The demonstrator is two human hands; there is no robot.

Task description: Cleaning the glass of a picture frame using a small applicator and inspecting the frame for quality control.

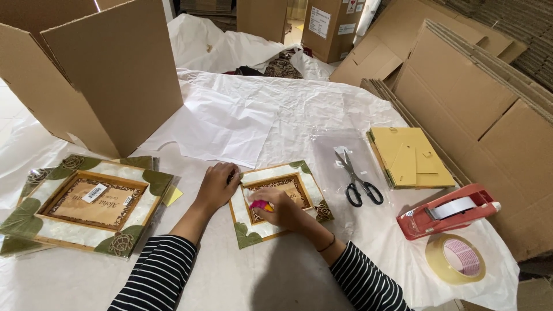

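Two hands work on a small picture frame on a paper-covered surface.

The left hand (216, 185) lies flat with fingers narrow together, pressing the small picture frame's (280, 201) upper left corner; the frame sits near the middle of the surface (276, 270), just below centre. The right hand (280, 209) rests on the frame's middle, curled around a small pink and yellow object (260, 205), possibly a marker or sticker tool. At 9 o'clock from the frame lies a stack of larger leaf-cornered frames (86, 204), with an open cardboard box (103, 69) at 11 o'clock. At 3 o'clock lie black-handled scissors (358, 181); beyond them yellow backing boards (410, 156), a red tape dispenser (449, 210) and a clear tape roll (456, 258) at 4 o'clock.
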